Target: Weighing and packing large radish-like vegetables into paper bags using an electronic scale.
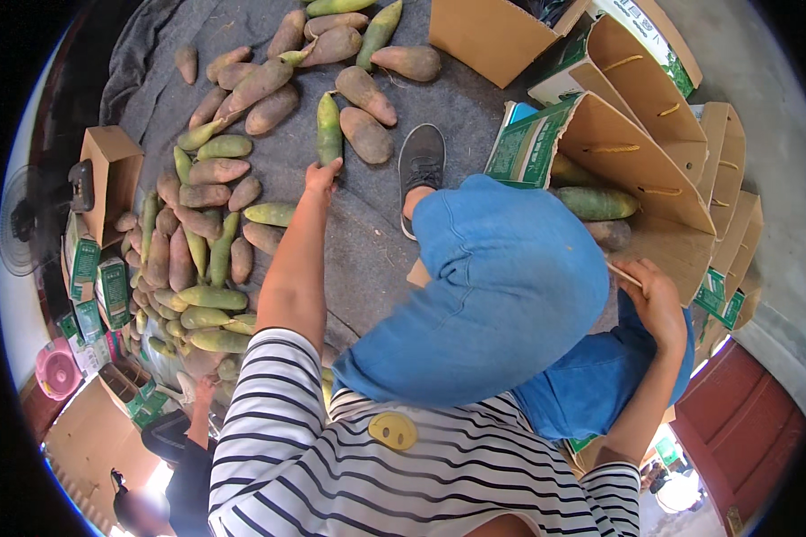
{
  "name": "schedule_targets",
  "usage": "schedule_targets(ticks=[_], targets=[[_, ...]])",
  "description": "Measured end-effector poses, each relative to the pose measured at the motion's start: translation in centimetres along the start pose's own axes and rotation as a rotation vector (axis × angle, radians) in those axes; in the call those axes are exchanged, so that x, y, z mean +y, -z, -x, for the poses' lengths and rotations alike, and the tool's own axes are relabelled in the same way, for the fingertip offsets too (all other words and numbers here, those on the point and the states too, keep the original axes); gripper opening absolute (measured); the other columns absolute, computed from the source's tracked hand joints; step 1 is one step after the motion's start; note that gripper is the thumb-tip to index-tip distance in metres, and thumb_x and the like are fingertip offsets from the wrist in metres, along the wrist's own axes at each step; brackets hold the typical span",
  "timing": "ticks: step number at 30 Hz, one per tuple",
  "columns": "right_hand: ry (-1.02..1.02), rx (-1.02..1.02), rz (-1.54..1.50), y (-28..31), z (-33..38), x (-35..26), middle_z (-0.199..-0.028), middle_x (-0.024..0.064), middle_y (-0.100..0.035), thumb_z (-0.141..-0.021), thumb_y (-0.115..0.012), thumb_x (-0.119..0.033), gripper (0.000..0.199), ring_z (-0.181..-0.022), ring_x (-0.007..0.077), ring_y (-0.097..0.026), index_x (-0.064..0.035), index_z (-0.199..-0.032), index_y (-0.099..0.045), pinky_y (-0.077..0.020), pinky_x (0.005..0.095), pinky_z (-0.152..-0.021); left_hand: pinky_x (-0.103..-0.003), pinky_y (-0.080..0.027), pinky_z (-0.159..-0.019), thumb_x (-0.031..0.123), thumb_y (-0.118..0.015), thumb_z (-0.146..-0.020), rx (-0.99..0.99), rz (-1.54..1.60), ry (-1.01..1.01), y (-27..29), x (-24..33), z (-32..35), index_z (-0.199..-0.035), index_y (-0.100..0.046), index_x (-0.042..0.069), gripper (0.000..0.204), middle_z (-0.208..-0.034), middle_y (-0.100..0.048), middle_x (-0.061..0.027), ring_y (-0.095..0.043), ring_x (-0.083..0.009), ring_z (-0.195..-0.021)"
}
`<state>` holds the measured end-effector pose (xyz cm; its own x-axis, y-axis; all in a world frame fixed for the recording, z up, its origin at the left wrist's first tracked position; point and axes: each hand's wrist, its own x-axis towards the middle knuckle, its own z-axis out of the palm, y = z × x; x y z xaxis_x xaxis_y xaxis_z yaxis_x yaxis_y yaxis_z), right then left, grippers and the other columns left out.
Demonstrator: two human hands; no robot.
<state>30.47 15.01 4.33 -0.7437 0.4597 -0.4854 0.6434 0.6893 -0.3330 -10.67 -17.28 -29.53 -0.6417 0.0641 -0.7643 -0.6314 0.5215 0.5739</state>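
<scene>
My left hand (323, 175) is closed round the lower end of a long green radish (329, 130), which points away from me over the grey cloth. My right hand (655, 300) grips the near edge of an open cardboard box (663, 215) at my right. Inside that box lie a green radish (595, 203) and a brownish one (610, 234); others behind them are partly hidden. Beside the held radish rest two reddish-brown radishes, the closer one (365, 136) near my shoe (422, 159). My bent knee stands between my hands.
Many green and reddish radishes (208, 197) lie spread on the grey cloth (367, 224) to the left and far side. More cardboard boxes (493, 36) line the right and back. At lower left are a pink basin (57, 369), smaller boxes and another person (188, 456).
</scene>
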Motion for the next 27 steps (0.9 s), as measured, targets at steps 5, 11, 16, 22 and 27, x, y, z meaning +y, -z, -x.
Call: schedule_targets(ticks=[5, 11, 16, 22, 27], targets=[[0.015, -0.008, 0.001, -0.1, -0.1, 0.1, -0.094, 0.015, -0.059, -0.077, -0.062, -0.002, 0.03, -0.088, 0.0366, -0.058, -0.0077, -0.107, -0.063, -0.0454, 0.0417, -0.075, -0.033, -0.041, -0.061, 0.035, -0.076, -0.075, 0.06, 0.123, 0.083, -1.5, -0.2, -1.2, -0.113, -0.057, 0.0, 0.055, -0.097, -0.061, -0.0066, -0.056, -0.0188, -0.079], [0.006, -0.003, 0.006, 0.1, 0.1, -0.1, -0.093, 0.0155, -0.059, -0.078, -0.062, -0.003, 0.029, -0.088, 0.0368, -0.058, -0.0076, -0.106, -0.063, -0.0455, 0.0424, -0.074, -0.029, -0.039, -0.047, 0.044, -0.075, -0.074, -0.083, 0.091, 0.064, -0.5, -0.5, -0.6, -0.102, -0.059, 0.002, 0.052, -0.087, -0.063, -0.0099, -0.057, -0.0164, -0.063], [0.008, 0.019, 0.033, -0.1, 0.8, 0.1, -0.092, 0.0157, -0.059, -0.08, -0.061, -0.008, 0.025, -0.089, 0.0366, -0.058, -0.0082, -0.106, -0.063, -0.0459, 0.0428, -0.075, -0.026, -0.041, -0.041, 0.042, -0.071, -0.08, -0.188, 0.284, 0.116, -1.3, -3.5, 4.7, -0.1, -0.058, 0.004, 0.044, -0.076, -0.063, -0.0109, -0.057, -0.0169, -0.053], [0.076, 0.048, 0.042, -0.5, 0.3, 0.9, -0.093, 0.0156, -0.061, -0.082, -0.059, -0.011, 0.022, -0.09, 0.036, -0.058, -0.0072, -0.103, -0.064, -0.0471, 0.0427, -0.076, -0.027, -0.047, -0.049, 0.036, -0.065, -0.087, -0.371, 0.417, 0.179, 1.0, -8.3, 11.4, -0.104, -0.056, 0.004, 0.037, -0.084, -0.064, -0.0091, -0.061, -0.0184, -0.062], [0.055, 0.062, 0.077, -0.7, 0.8, 1.2, -0.095, 0.0138, -0.061, -0.082, -0.061, -0.012, 0.024, -0.091, 0.0352, -0.059, -0.0065, -0.105, -0.063, -0.0472, 0.0426, -0.078, -0.028, -0.049, -0.063, 0.032, -0.062, -0.09, -0.345, 0.376, -0.063, 2.0, -3.8, 16.5, -0.106, -0.057, 0.005, 0.032, -0.092, -0.063, -0.007, -0.061, -0.0153, -0.075]])
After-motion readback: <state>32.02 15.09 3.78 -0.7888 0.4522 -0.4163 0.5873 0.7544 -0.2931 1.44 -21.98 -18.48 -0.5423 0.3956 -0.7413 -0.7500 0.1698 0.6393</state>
